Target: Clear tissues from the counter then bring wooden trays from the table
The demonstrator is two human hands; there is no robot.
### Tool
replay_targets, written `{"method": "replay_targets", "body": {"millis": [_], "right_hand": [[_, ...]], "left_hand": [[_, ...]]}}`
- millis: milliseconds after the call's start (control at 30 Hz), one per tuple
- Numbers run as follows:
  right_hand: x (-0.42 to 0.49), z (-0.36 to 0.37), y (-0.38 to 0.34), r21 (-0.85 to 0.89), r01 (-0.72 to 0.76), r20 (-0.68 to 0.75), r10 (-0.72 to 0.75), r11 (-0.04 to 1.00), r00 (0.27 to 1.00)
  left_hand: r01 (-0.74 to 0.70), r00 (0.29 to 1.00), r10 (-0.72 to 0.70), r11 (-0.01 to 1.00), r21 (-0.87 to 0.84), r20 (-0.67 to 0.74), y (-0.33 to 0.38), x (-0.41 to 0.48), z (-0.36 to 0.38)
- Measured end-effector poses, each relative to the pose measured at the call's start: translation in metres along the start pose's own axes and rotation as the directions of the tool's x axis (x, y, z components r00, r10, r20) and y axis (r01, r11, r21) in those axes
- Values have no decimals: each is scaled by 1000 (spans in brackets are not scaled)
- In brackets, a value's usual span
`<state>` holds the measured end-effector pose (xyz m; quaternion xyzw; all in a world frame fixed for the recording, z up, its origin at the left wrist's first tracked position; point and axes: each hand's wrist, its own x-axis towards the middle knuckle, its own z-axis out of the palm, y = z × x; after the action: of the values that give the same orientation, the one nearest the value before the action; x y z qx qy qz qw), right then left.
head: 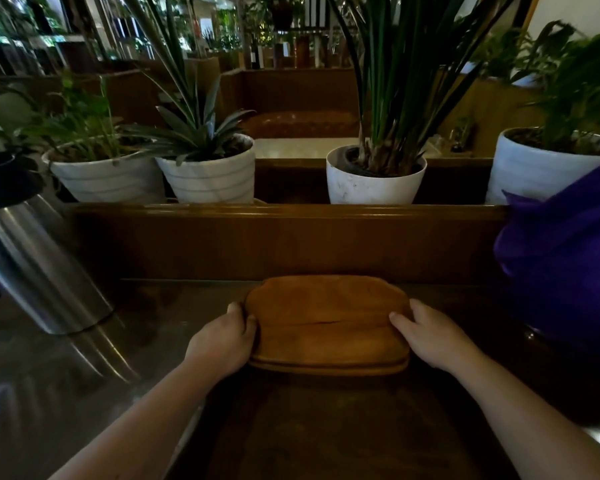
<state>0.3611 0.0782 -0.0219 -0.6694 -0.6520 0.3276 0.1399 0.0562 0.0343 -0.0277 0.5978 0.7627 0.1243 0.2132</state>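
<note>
A stack of brown wooden trays, upside down, rests on the dark counter in front of me, close to the wooden back panel. My left hand grips the stack's left edge, thumb on top. My right hand grips its right edge the same way. A seam along the front edge shows at least two trays. No tissues are visible.
A steel thermos jug stands at the left. A purple cloth bag sits at the right. Behind the wooden panel, several white plant pots line a ledge. A steel surface lies at lower left.
</note>
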Motion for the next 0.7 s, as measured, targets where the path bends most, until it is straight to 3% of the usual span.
{"method": "replay_targets", "body": {"millis": [300,533,700], "right_hand": [[-9,0,1,-292,-62,-66,44,954,997],[-20,4,0,-264,-94,-78,76,960,994],[-30,4,-3,-340,-88,-80,64,937,995]], "left_hand": [[-68,998,66,990,120,21,0,4,1],[-81,997,83,987,142,-8,-2,-2,2],[-93,995,96,987,132,-15,-3,-2,1]]}}
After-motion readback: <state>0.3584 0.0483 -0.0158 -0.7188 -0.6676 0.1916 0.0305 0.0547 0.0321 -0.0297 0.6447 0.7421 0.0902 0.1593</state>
